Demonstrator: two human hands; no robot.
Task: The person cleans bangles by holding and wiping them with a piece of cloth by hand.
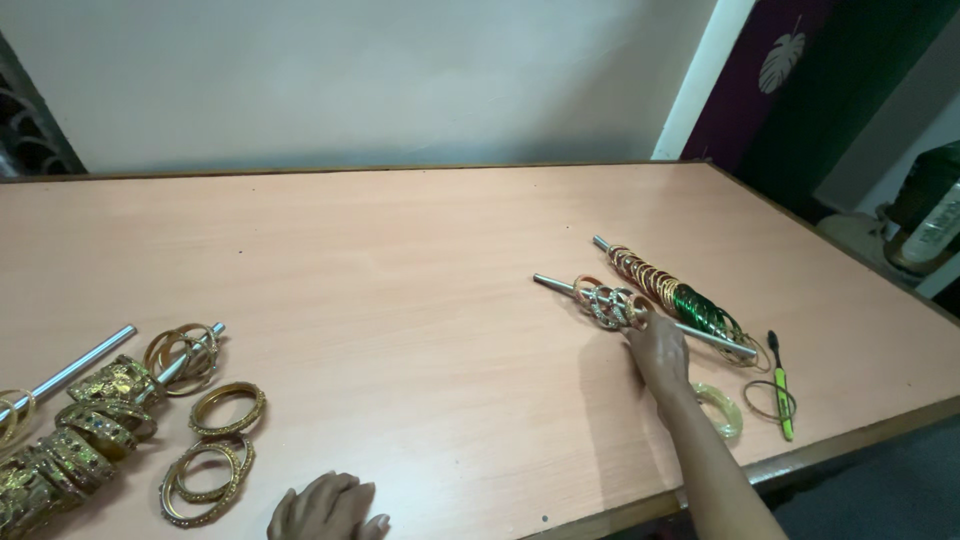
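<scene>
- Left hand (325, 507): nearest the camera at the lower edge, resting palm-down on the worktop (400, 300) with fingers loosely curled, holding nothing; only partly in frame
- Loose gold bangles (212, 450): several rings lying flat just beside the left hand, apart from any rod, seemingly set out singly for handling
- Left metal rods (80, 365): two steel rods at the left edge, one threaded with broad ornate gold bangles (70, 440), the other with thin gold rings (182, 352); threading keeps each set together
- Right hand (658, 350): arm stretched well across the worktop, fingertips pinching the cluster of silver-and-gold bangles (608, 303) on the nearer right rod (560, 286); exact grip is partly hidden by the hand
- Farther right rod (603, 244): just beside the first, carrying red-gold and green bangles (680, 295), grouped by colour
- Pale translucent bangle (722, 410): flat on the worktop, touching or just beside the right wrist
- Thin wire ring (770, 400) and green-handled toothbrush (780, 385): near the worktop's right edge, the brush lying across the ring
</scene>
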